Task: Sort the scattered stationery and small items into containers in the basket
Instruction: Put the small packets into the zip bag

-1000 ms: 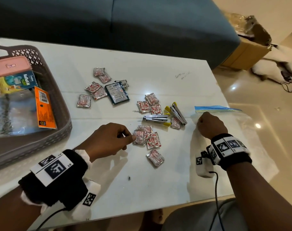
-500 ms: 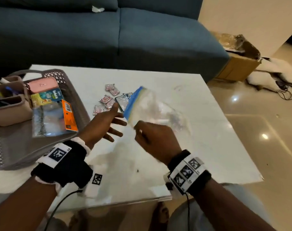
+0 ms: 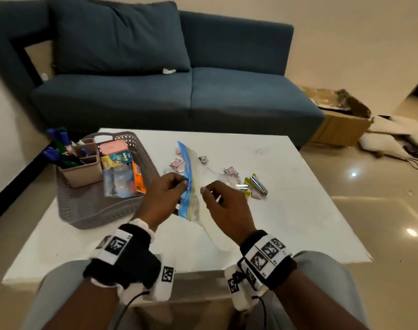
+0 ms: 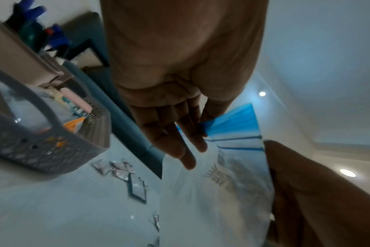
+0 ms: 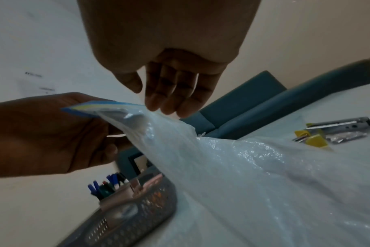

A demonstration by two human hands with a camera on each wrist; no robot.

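A clear zip bag with a blue seal strip (image 3: 188, 172) is held up on edge over the white table (image 3: 298, 210). My left hand (image 3: 182, 185) pinches the blue strip (image 4: 232, 127) between thumb and fingers. My right hand (image 3: 206, 190) is just right of it, its relaxed fingertips (image 5: 169, 107) brushing the bag's top edge (image 5: 222, 158), thumb apart. Red-and-white sachets (image 3: 177, 163) and two small staplers with yellow ends (image 3: 258, 184) lie scattered on the table behind the bag. The grey basket (image 3: 88, 210) stands to the left.
Inside the basket are a beige organiser with pens (image 3: 79, 172), a pink case (image 3: 112, 147) and packets. A dark flat packet (image 4: 136, 188) lies among the sachets. A blue sofa (image 3: 179, 96) stands behind the table, a cardboard box (image 3: 341, 125) on the floor at right.
My right hand lifted the bag from the table's right side to the middle, then loosened its hold. My left hand left the sachets and took the blue strip. The head view rose.
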